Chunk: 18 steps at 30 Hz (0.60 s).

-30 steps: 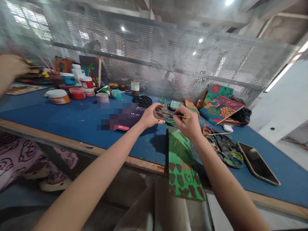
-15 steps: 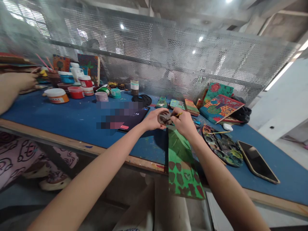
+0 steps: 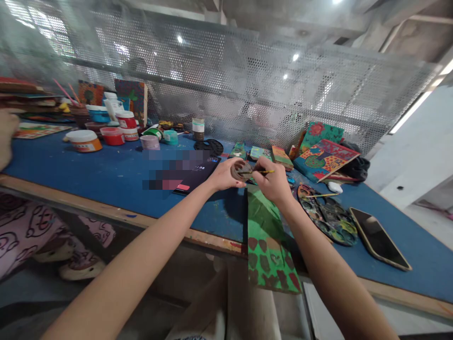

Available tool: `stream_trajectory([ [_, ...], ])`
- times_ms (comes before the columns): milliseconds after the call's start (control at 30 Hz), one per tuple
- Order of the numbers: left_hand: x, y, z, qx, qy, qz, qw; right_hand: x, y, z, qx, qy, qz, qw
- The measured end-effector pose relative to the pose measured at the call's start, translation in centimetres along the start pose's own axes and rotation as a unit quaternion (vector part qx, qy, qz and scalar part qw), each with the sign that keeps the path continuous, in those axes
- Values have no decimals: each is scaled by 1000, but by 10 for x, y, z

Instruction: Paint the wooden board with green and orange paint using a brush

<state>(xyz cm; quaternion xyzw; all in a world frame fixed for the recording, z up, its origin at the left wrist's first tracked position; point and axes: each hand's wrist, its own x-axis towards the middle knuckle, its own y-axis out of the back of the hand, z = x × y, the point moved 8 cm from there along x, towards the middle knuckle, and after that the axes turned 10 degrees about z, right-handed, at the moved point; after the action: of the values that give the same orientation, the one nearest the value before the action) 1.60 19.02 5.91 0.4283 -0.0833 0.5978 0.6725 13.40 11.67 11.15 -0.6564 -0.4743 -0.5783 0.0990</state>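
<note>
1. Blue covering lies over the whole table [image 3: 106, 174], with a bare wooden strip along its near edge, running from the far left down toward the lower right.
2. Above the middle of the table, the left hand [image 3: 223, 174] is wrapped around a small round brown pot [image 3: 239, 170], tilted with its mouth toward the right.
3. Just right of the pot, the right hand [image 3: 274, 182] pinches a thin yellow-handled brush [image 3: 264, 171]; the brush tip reaches to the pot's mouth, and the two hands nearly touch.
4. Directly beneath the hands lies a green painted board [image 3: 269, 241]; its near end hangs out past the table's wooden edge.
5. Right of the board sits a round paint palette [image 3: 329, 217], with a phone [image 3: 378, 238] farther right, close to the near edge.
6. Left of the hands lies a dark tablet [image 3: 196, 175], partly blurred out.
7. Between the tablet and the paint jars [image 3: 106, 132] at the far left is a broad stretch of bare blue surface, the widest open room on the table.
8. Along the far side, painted panels [image 3: 323, 158] lean at the right in front of a perforated metal screen [image 3: 226, 89] that closes off the back.
9. At the far left edge, another person's hand [image 3: 6, 137] shows beside a stack of boards, well apart from the pot.
</note>
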Motion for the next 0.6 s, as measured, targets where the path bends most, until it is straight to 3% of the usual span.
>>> stream_trajectory([
  [367, 6, 4, -28, 14, 33, 42, 998, -11, -11, -21, -15, 161, -21, 987],
  [600, 6, 12, -22, 41, 44, 48, 997, -13, -15, -26, -24, 171, -42, 984],
])
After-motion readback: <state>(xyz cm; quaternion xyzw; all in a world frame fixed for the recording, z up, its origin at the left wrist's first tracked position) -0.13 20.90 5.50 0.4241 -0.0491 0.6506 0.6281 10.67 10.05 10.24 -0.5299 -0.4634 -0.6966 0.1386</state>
